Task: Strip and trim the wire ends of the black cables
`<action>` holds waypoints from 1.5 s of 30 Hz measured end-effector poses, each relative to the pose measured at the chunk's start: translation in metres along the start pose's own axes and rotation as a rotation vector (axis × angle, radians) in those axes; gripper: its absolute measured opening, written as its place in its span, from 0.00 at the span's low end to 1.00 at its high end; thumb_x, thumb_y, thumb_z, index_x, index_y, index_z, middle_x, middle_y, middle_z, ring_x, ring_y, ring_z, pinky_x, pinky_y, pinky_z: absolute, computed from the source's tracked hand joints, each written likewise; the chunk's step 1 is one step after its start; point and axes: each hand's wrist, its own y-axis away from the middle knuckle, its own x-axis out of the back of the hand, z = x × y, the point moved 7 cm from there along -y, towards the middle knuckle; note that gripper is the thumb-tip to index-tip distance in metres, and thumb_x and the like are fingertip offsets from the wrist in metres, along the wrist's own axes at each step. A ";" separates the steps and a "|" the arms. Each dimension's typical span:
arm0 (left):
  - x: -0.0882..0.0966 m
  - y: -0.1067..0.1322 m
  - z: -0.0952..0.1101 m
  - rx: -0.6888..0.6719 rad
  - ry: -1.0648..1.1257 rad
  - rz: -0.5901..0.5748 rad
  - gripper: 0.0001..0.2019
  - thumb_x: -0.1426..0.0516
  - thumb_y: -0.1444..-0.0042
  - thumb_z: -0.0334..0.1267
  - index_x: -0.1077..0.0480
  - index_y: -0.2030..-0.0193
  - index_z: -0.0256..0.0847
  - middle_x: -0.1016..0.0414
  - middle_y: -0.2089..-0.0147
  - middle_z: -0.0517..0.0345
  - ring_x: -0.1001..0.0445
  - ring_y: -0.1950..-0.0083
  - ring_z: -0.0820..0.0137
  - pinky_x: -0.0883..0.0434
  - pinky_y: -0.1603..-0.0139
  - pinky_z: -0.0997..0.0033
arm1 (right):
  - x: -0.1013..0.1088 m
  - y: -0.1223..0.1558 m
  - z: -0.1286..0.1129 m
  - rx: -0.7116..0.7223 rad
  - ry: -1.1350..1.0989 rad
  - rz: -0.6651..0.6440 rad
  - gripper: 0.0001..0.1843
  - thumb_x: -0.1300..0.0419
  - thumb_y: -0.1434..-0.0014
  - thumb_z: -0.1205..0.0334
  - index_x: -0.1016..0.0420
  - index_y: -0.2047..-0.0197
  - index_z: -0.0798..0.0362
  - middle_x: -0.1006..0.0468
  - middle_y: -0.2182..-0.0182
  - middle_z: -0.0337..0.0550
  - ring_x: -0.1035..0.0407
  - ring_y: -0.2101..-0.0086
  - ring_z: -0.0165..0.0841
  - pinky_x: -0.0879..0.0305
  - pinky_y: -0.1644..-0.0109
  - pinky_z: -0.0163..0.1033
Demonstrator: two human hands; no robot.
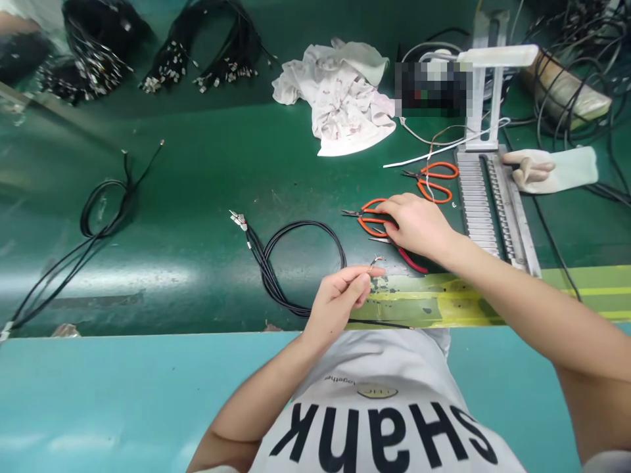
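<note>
My left hand (340, 295) pinches the end of a black cable, where thin bare wires (376, 260) fan out past the fingertips. To its left lies a coil of black cable (266, 259) with metal connectors (238, 220) at one end. My right hand (417, 223) has its fingers around the handles of orange-handled snips (367, 215), which lie on the bench with their jaws pointing left. Partly hidden beneath that hand is a red-handled tool (413, 261). Another pair of orange-handled snips (438, 182) rests just beyond it.
A slotted metal fixture (478, 197) stands at the right, with a white glove (555, 169) beside it. A crumpled white cloth (340, 92) lies at the back. Bundles of black cables (227, 49) line the far left; a looped cable (106, 226) lies nearer. Tangled cords (582, 85) fill the right corner.
</note>
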 end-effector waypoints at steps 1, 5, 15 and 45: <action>0.000 0.000 0.000 0.003 0.019 0.000 0.17 0.41 0.36 0.47 0.23 0.50 0.35 0.42 0.76 0.64 0.47 0.73 0.77 0.49 0.74 0.75 | -0.003 -0.001 0.000 -0.018 0.010 -0.011 0.19 0.44 0.38 0.68 0.24 0.45 0.55 0.19 0.53 0.54 0.27 0.52 0.47 0.35 0.56 0.45; 0.000 0.002 0.002 0.017 0.099 0.019 0.13 0.39 0.38 0.45 0.25 0.57 0.36 0.38 0.75 0.63 0.45 0.75 0.79 0.52 0.76 0.77 | -0.002 -0.008 0.006 -0.083 -0.010 -0.033 0.18 0.43 0.43 0.69 0.23 0.49 0.59 0.21 0.56 0.58 0.26 0.57 0.49 0.35 0.60 0.46; 0.007 0.003 0.004 -0.026 0.004 0.110 0.10 0.35 0.42 0.43 0.25 0.62 0.37 0.26 0.73 0.59 0.36 0.75 0.78 0.41 0.76 0.78 | -0.005 0.066 -0.023 -0.436 -1.503 0.000 0.15 0.26 0.50 0.61 0.29 0.65 0.49 0.22 0.70 0.38 0.30 0.71 0.32 0.35 0.68 0.38; 0.004 0.014 0.022 -0.273 -0.245 0.226 0.03 0.36 0.41 0.35 0.24 0.64 0.39 0.23 0.66 0.56 0.27 0.64 0.72 0.30 0.61 0.73 | -0.017 0.080 -0.041 -0.381 -1.722 0.083 0.19 0.23 0.52 0.62 0.31 0.66 0.48 0.22 0.68 0.38 0.28 0.68 0.33 0.31 0.63 0.41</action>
